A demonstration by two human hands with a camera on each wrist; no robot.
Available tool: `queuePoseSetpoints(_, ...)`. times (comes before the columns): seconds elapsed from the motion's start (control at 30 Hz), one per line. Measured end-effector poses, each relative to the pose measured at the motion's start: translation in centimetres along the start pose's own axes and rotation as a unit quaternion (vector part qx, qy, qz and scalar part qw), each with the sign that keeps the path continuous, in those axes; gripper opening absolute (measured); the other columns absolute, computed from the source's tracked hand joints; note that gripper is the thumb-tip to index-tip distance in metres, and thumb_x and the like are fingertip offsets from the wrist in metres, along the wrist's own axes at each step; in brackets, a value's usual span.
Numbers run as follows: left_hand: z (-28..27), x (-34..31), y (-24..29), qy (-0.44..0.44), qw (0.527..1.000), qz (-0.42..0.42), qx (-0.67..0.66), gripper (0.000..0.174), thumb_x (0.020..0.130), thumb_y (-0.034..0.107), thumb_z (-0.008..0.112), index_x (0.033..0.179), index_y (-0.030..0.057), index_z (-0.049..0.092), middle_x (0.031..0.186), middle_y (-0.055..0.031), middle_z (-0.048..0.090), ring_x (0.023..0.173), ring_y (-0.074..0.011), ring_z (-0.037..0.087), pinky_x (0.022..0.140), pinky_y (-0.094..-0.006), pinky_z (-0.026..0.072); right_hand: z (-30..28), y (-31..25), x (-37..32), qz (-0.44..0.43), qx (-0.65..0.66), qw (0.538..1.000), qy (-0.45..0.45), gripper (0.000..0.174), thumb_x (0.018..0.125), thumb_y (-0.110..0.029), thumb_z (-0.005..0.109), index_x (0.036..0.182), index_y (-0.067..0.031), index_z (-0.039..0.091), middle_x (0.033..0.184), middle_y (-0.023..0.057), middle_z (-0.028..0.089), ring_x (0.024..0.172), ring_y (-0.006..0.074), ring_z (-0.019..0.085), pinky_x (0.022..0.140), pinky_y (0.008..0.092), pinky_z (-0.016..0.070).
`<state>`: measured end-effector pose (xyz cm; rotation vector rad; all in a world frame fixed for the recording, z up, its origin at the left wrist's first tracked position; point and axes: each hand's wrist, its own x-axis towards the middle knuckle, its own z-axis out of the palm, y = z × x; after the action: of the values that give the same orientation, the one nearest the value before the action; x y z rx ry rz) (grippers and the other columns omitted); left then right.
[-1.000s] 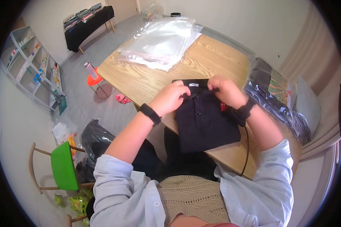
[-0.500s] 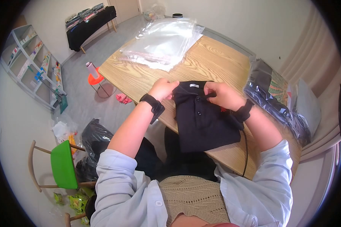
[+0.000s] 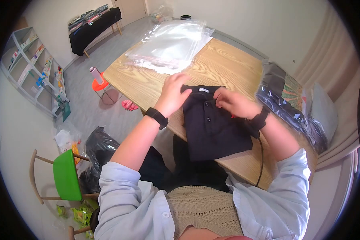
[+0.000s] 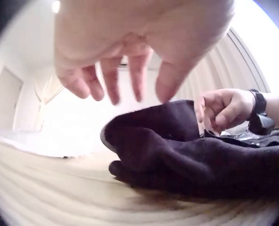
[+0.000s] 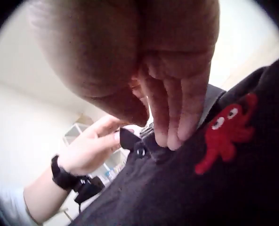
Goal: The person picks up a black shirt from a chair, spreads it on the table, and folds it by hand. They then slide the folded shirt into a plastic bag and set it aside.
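A folded black buttoned shirt [image 3: 218, 132] lies at the table's near edge, its collar with a white label away from the body. Over the collar's left corner is the left hand [image 3: 173, 95], fingers spread; in the left wrist view that hand [image 4: 139, 47] hangs above the dark cloth [image 4: 163, 150], its thumb tip near the fold. At the collar's right side is the right hand [image 3: 237, 103], fingers bent down. The right wrist view has this hand's fingertips [image 5: 173, 141] touching the cloth by the collar, beside a red patch [image 5: 226, 134]; whether they pinch cloth is unclear.
Clear plastic bags [image 3: 168, 44] are stacked on the table's far part. Bagged dark garments [image 3: 282, 98] lie along its right side. A green chair [image 3: 68, 176] and an orange stool [image 3: 100, 83] with a bottle stand on the left.
The left hand has let go of the collar's left corner and its fingers have spread above it. Since the earliest frame, the right hand has shifted slightly left along the collar.
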<state>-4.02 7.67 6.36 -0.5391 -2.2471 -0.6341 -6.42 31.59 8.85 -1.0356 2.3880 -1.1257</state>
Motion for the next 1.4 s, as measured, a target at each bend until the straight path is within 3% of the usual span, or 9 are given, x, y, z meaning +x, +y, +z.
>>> queuePoseSetpoints(0.07,-0.1,0.1,-0.5,-0.079,0.996,0.001,-0.034,0.03,0.073,0.012,0.065,0.102,0.0063,0.059,0.104,-0.011,0.056,0.093,-0.0302,0.052,0.085,-0.0363,0.0407,-0.7,1.0,0.7,0.022,0.083,0.996,-0.014,0.016,0.079,-0.004,0.058,0.094,-0.0054,0.054,0.089,0.0073,0.054,0.086,0.0166,0.053,0.075,0.0284,0.0434)
queuePoseSetpoints(0.13,0.4,-0.1,-1.2,-0.26,0.947,-0.071,-0.172,0.028,0.072,0.012,0.066,0.099,0.0053,0.061,0.103,-0.0112,0.057,0.094,-0.0291,0.053,0.084,-0.035,0.0415,-0.8,0.8,1.0,-0.033,-0.126,0.991,0.04,0.024,0.075,-0.005,0.063,0.098,-0.0063,0.056,0.093,0.0095,0.054,0.092,0.0198,0.052,0.079,0.0293,0.0426)
queuePoseSetpoints(0.4,0.1,-0.8,-2.2,-0.29,0.95,-0.059,-0.098,0.027,0.069,0.018,0.069,0.092,0.0056,0.061,0.095,-0.0102,0.056,0.09,-0.0274,0.052,0.081,-0.0344,0.041,-1.1,1.5,1.5,-0.05,-0.177,0.983,-0.002,0.027,0.07,-0.018,0.068,0.094,-0.0076,0.06,0.091,0.0124,0.058,0.089,0.0289,0.052,0.08,0.0348,0.0411)
queuePoseSetpoints(0.53,0.3,-0.3,-1.9,-0.238,0.967,-0.03,-0.088,0.023,0.071,0.02,0.069,0.086,0.0048,0.06,0.089,-0.009,0.055,0.085,-0.025,0.051,0.077,-0.0329,0.0407,-1.4,1.7,1.2,-0.021,-0.107,0.993,0.051,0.027,0.072,-0.021,0.069,0.09,-0.0051,0.058,0.089,0.013,0.057,0.088,0.0272,0.052,0.078,0.0334,0.0409)
queuePoseSetpoints(0.6,-0.1,0.8,-1.3,-0.217,0.932,-0.174,-0.23,0.021,0.074,0.022,0.068,0.081,0.0041,0.06,0.087,-0.0086,0.055,0.089,-0.0224,0.05,0.077,-0.0319,0.0399,-1.6,1.5,1.1,-0.031,-0.077,0.993,0.081,0.027,0.071,-0.022,0.069,0.088,-0.0039,0.058,0.088,0.013,0.057,0.087,0.0267,0.052,0.077,0.0331,0.0409)
queuePoseSetpoints(0.87,3.3,-0.6,-2.1,-0.054,0.969,-0.187,-0.151,0.037,0.08,0.017,0.06,0.11,0.0002,0.046,0.097,-0.014,0.054,0.081,-0.0248,0.054,0.078,-0.0338,0.0438,-1.1,3.6,0.1,0.042,-0.073,0.987,0.14,0.031,0.07,-0.02,0.07,0.087,-0.0002,0.055,0.085,0.0122,0.056,0.083,0.024,0.053,0.075,0.0317,0.0413)
queuePoseSetpoints(0.97,1.5,-0.4,-1.3,-0.144,0.784,-0.495,-0.345,0.032,0.086,0.018,0.054,0.112,-0.0002,0.046,0.092,-0.0069,0.055,0.077,-0.0113,0.054,0.068,-0.0233,0.0462,-1.3,3.8,-0.3,0.102,0.021,0.986,0.129,0.025,0.071,-0.012,0.068,0.088,-0.0016,0.053,0.084,0.0067,0.053,0.082,0.0173,0.05,0.073,0.027,0.0405)
queuePoseSetpoints(1.07,1.3,-0.8,-1.0,-0.217,0.729,-0.502,-0.411,0.027,0.086,0.017,0.054,0.106,-0.0002,0.051,0.091,-0.0055,0.056,0.079,-0.0109,0.053,0.07,-0.0236,0.0453,-1.7,5.1,-0.4,0.114,0.082,0.979,0.147,0.026,0.071,-0.009,0.068,0.09,-0.0027,0.05,0.082,0.0033,0.052,0.08,0.0126,0.049,0.071,0.0242,0.0399)
queuePoseSetpoints(1.4,3.1,0.5,0.3,-0.219,0.714,-0.462,-0.479,0.024,0.084,0.015,0.053,0.102,-0.0007,0.054,0.092,-0.0069,0.059,0.082,-0.0137,0.054,0.074,-0.0268,0.0429,-2.0,3.4,-0.9,0.091,0.077,0.972,0.201,0.031,0.071,0.0,0.065,0.096,-0.0043,0.047,0.086,0.0019,0.052,0.084,0.0102,0.049,0.074,0.023,0.0404)
